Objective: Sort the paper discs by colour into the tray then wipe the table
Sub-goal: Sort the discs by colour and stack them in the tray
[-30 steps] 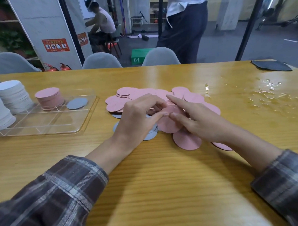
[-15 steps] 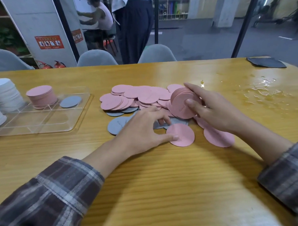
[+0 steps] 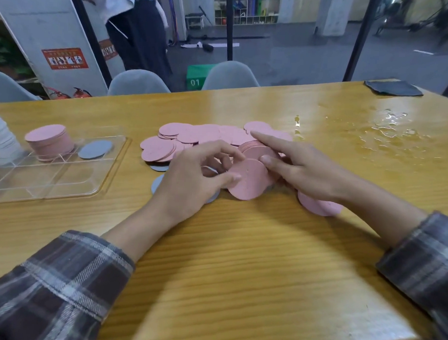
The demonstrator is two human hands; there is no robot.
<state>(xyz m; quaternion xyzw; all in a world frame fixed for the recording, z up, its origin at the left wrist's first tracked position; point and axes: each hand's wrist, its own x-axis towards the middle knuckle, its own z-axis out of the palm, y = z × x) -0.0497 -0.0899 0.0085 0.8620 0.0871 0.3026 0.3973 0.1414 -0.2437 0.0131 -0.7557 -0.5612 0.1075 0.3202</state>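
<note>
Yellow wooden tabletop (image 3: 239, 273) in what looks like a big workshop hall, glass wall behind it. Dead centre of the frame the left hand (image 3: 191, 178) has one pink disc (image 3: 248, 181) pinched between thumb and curled fingers, tilted up off the wood. That disc leans against a stack of pink discs (image 3: 257, 148) which the right hand (image 3: 302, 170) grips on edge. Its thumb sits on the near face and its index finger is stretched straight over the top, pointing left.

Just behind both hands is the loose pile of pink discs (image 3: 201, 135), overlapping flat. A few grey discs (image 3: 158, 168) peek out from under the left hand and the pile. One more loose disc (image 3: 319, 206), pink, lies flat under the right wrist.

Left of the pile sits the clear tray (image 3: 109, 175) with dividers. Its far row has a sorted pink stack (image 3: 49, 141), and a single grey one (image 3: 95, 148) in the compartment right next to it. White stacks (image 3: 1, 139) are at the left edge of the frame, can't tell if they're inside the tray or not.

Upper right of the tabletop there's a puddle of water (image 3: 389, 130), and past it a dark cloth (image 3: 393, 87) at the far corner. Plaid sleeves (image 3: 59, 278) fill the bottom corners. Grey chairs (image 3: 138, 82) line the far side, with somebody standing (image 3: 139, 30) behind them, upper left.
</note>
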